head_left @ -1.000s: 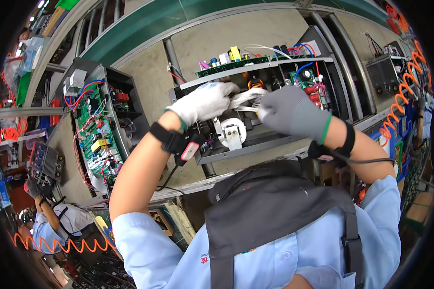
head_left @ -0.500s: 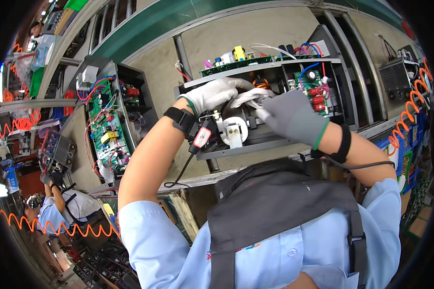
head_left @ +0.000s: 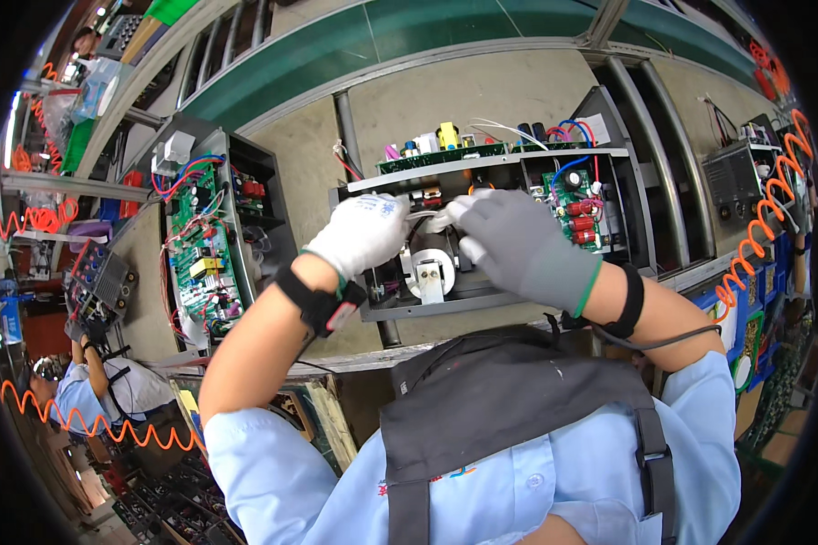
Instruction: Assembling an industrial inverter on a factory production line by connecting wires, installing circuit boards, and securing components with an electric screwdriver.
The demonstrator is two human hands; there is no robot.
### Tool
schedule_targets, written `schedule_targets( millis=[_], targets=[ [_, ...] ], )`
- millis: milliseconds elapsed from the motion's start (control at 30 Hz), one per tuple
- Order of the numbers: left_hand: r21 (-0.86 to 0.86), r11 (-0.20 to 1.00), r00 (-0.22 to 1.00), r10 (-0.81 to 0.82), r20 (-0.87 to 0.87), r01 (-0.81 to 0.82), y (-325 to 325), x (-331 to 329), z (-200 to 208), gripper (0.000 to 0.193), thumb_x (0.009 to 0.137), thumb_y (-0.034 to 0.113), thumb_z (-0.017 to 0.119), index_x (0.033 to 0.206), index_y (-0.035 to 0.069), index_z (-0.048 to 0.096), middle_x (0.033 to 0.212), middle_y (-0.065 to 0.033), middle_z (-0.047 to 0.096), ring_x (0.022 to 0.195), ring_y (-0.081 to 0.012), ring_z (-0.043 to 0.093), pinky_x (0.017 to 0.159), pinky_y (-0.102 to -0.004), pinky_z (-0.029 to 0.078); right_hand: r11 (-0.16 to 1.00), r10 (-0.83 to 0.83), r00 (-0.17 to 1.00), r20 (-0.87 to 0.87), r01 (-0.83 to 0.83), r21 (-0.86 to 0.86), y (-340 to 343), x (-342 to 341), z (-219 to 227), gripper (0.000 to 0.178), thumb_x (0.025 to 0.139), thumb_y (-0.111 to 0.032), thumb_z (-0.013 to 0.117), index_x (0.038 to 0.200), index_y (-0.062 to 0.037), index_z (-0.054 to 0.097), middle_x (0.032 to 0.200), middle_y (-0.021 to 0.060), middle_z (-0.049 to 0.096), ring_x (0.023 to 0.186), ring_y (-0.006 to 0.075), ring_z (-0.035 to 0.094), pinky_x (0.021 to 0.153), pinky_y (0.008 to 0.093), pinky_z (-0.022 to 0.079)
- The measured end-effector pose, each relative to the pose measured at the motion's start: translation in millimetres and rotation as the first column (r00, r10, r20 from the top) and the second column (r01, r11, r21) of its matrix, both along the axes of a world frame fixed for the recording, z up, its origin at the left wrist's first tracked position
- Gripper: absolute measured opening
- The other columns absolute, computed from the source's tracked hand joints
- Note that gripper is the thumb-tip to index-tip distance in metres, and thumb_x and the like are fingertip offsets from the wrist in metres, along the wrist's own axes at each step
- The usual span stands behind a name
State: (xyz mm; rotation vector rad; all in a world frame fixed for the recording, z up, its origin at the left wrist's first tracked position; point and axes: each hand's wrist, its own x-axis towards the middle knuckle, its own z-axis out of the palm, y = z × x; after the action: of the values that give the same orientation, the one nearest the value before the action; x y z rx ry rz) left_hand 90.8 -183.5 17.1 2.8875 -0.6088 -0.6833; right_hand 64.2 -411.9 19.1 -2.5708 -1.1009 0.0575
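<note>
My left hand (head_left: 370, 234), in a white glove, is over the left part of an open dark metal chassis (head_left: 509, 294). Its fingers are curled down, and what they grip is hidden. Just beyond them shows a small metallic cylindrical part (head_left: 424, 197). My right hand (head_left: 529, 247), in a grey glove with pale fingertips, is bent inward over the chassis middle, fingers pinched together. Whatever lies between them cannot be made out. Below and between both hands is a round white part (head_left: 432, 275) with a metal bracket. A green circuit board with red components (head_left: 580, 211) stands right of my right hand.
Another opened chassis with a green board (head_left: 200, 259) stands at left. Metal rollers (head_left: 656, 163) run beside the workpiece. A dark unit (head_left: 741, 177) and a coiled orange hose (head_left: 762, 227) are at right. A co-worker (head_left: 95, 386) handles another unit at far left.
My left hand has drawn back left and nearer, away from my right hand, uncovering the metallic cylindrical part. My right hand has shifted slightly left and stays bent over the chassis.
</note>
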Motion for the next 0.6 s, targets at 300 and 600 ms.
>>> schedule_targets(
  millis=[300,600],
  targets=[
    [-0.653,0.278,0.709,0.246,-0.661,-0.705,19,-32,25,0.037,0.088,0.017,0.064,0.118,-0.001,0.055,0.087,-0.0029,0.061,0.071,-0.0094,0.057,0.062,-0.0242,0.048,0.954,0.02,0.961,-0.275,-0.101,-0.284,65,15,-8,0.062,0.087,-0.036,0.052,0.137,-0.0008,0.037,0.14,0.0193,0.04,0.135,0.0283,0.033,0.113,0.0451,0.018],
    [-0.566,0.446,0.71,0.291,-0.641,-0.694,2,-19,0,0.026,0.094,0.027,0.056,0.109,0.006,0.058,0.085,0.0014,0.062,0.066,-0.0028,0.052,0.056,-0.0168,0.041,0.96,0.175,0.977,-0.122,-0.197,-0.201,35,4,-11,0.053,0.08,-0.035,0.058,0.126,-0.0096,0.052,0.127,0.0126,0.052,0.128,0.0267,0.04,0.112,0.0459,0.019]
  ],
)
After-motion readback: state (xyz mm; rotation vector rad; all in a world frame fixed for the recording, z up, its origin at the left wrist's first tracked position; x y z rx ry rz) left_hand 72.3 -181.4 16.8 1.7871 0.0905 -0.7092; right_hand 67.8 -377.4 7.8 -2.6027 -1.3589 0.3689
